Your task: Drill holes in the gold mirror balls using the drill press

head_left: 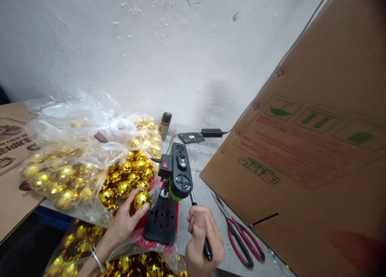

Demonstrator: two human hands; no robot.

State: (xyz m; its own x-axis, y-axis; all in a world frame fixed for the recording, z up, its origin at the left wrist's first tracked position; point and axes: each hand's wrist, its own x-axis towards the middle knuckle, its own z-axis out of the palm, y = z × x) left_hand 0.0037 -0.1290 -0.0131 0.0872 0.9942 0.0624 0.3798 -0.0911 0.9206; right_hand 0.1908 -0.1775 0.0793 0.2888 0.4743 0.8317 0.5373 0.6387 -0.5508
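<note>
My left hand (pixel 125 218) grips a shiny gold faceted ball (pixel 142 200), thumb and fingers round its sides. The ball is just left of a small black bench machine (pixel 181 168) with round vent grilles, a red switch and a slotted black base plate (pixel 161 220). My right hand (pixel 203 236) is wrapped round the black handle (pixel 208 249) of the machine's metal lever, to the right of the base. Behind my left hand, more gold faceted balls (pixel 123 188) lie in an open clear plastic bag (pixel 114 150). The machine's underside is hidden from above.
Red-handled scissors (pixel 241 241) lie right of my right hand, beside a large cardboard box (pixel 301 156). A spray can (pixel 165 126), a black phone-like object (pixel 191 138) and a power adapter (pixel 212 132) sit behind the machine. More bagged gold balls (pixel 126 265) are at the front.
</note>
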